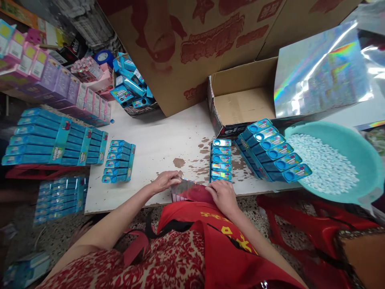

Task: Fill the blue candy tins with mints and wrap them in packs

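Note:
My left hand (165, 181) is closed, with thumb and fingertips pinching the left end of a shiny, mirror-like piece of packaging (192, 190) at the table's near edge. It reflects red and has pale stripes at its lower left; whether it is a flat sheet or a folded carton I cannot tell. My right hand (223, 196) is curled over its right end. The right fingertips lie against the near end of a row of small blue boxes with round lids (221, 157); fingers partly hide that end.
A larger blue stack (270, 150) stands right of the row, beside a turquoise basin (371, 168) of pale candies. Behind are an open carton (246, 106) and holographic sheets (321, 72). More blue boxes (118, 160) stand left; a red stool (303, 228) is below right.

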